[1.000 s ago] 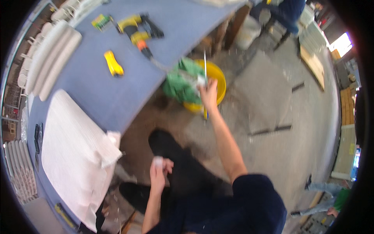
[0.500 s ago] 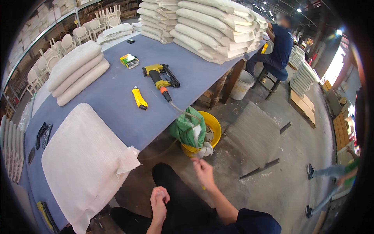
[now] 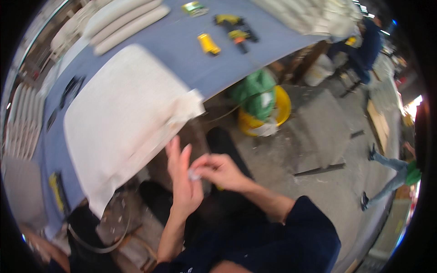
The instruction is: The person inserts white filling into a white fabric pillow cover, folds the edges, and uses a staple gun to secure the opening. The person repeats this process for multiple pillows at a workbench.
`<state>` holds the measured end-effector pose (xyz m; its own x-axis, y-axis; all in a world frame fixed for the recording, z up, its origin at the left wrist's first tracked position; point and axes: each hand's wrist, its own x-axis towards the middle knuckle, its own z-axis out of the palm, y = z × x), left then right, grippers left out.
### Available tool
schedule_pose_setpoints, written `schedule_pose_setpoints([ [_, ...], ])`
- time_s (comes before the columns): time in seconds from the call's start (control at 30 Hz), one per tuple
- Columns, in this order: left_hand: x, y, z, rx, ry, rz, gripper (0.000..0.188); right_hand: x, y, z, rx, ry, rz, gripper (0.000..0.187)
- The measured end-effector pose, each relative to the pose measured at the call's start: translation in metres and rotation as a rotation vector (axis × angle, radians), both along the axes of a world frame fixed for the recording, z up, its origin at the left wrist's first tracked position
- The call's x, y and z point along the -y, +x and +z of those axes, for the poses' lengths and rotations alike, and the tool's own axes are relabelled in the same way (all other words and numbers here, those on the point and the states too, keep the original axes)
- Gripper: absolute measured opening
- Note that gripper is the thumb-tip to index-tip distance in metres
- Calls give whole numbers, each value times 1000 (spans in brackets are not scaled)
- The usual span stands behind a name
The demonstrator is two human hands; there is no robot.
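Observation:
Above my lap my left hand (image 3: 182, 182) is raised with its fingers stretched out, below the near edge of the cushion. My right hand (image 3: 219, 172) meets it from the right, thumb and fingertips pinching a small whitish piece (image 3: 194, 174) against the left hand. Blur hides what kind of thing this piece is. Closest to my left hand lies a cream fabric-covered seat cushion (image 3: 123, 113), hanging over the table's near edge, with a loose flap of cloth (image 3: 193, 105) at its right corner. Neither hand touches the cushion.
On the blue-topped table (image 3: 182, 54) lie a yellow utility knife (image 3: 209, 44), a yellow-black staple gun (image 3: 236, 32) and stacked cushions (image 3: 127, 22). A yellow bucket (image 3: 283, 107) with a green bag stands right of it. Another person's arm (image 3: 43, 245) shows at lower left.
My hands were apart; my right hand has come left to my left hand, whose fingers have straightened. The view has shifted, so the table sits higher. Another person's arm now shows at lower left.

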<state>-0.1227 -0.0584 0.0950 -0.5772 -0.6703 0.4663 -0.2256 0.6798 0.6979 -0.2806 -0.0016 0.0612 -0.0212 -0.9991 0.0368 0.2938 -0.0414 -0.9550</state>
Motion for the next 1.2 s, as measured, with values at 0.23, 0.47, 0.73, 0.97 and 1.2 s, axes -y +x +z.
schedule_pose_setpoints([
  [0.23,28,-2,51,148,-142,-266,78,0,-7,29,58,-94,-62,29],
  [0.47,97,-41,86,406,-540,181,64,-9,-23,22,284,-76,-356,19],
  [0.73,163,-56,88,356,-537,-32,24,-4,-35,44,190,-72,-386,19],
  [0.97,166,-57,78,62,-307,46,20,27,-39,61,-11,-110,-469,28],
  [1.2,186,-59,88,133,200,10,23,95,-41,76,-244,-269,-785,20],
])
